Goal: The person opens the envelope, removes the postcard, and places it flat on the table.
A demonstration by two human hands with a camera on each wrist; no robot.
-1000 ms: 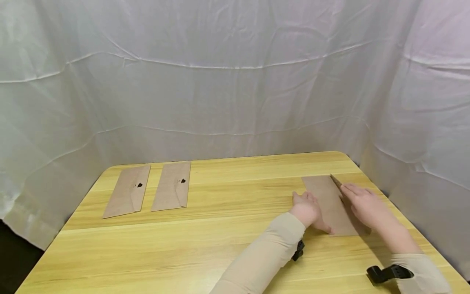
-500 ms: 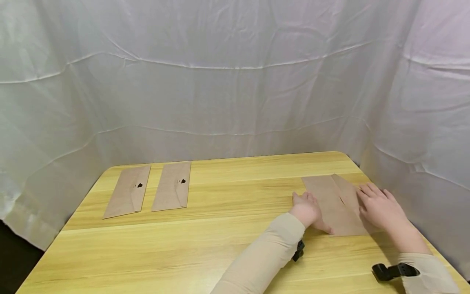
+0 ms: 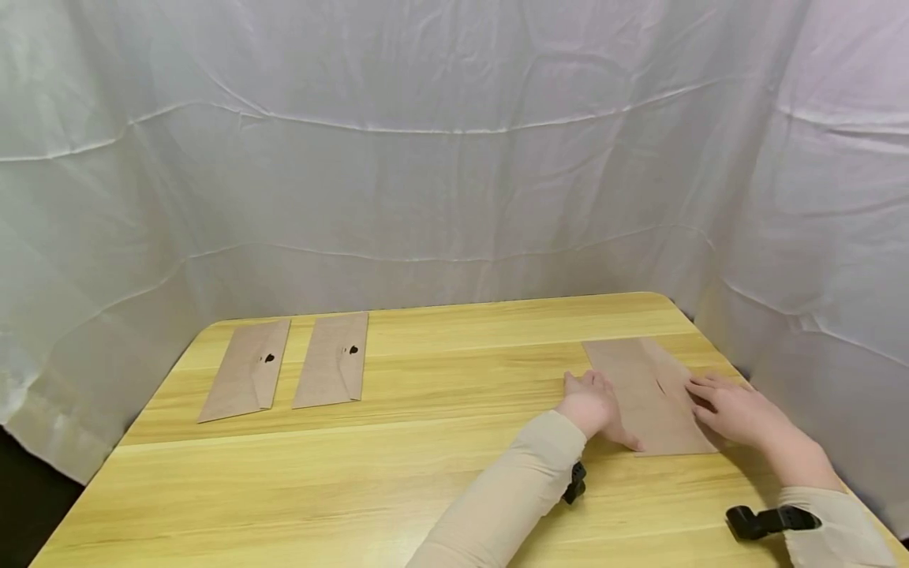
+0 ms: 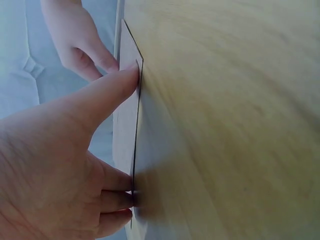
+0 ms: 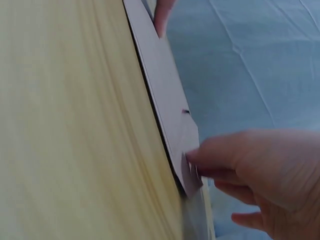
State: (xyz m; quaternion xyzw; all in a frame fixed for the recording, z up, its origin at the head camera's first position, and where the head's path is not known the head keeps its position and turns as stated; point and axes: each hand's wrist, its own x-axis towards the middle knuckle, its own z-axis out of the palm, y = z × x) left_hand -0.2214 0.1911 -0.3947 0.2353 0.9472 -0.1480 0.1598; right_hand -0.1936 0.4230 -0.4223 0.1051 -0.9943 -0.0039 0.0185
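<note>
A brown paper envelope [image 3: 639, 410] lies at the right of the table, its pointed flap [image 3: 673, 369] folded out to the right and a short slit beside it. My left hand [image 3: 591, 406] rests on its left part, thumb on the near edge and fingers at the left edge. In the left wrist view that thumb presses on the envelope [image 4: 127, 110]. With thumb and fingertips my right hand [image 3: 735, 409] pinches the flap's outer edge. From the right wrist, the flap [image 5: 186, 135] shows between thumb and fingers, partly hidden by them.
Two closed brown envelopes, one farther left [image 3: 245, 367] and one beside it [image 3: 330, 363], lie at the back left, each with a dark mark on its flap. A pale curtain [image 3: 454, 158] hangs round the back and sides of the wooden table [image 3: 319, 489].
My right hand has moved right, swinging the flap from raised to spread outward, and its fingers have since drawn in at the flap's edge. My left hand stays in place.
</note>
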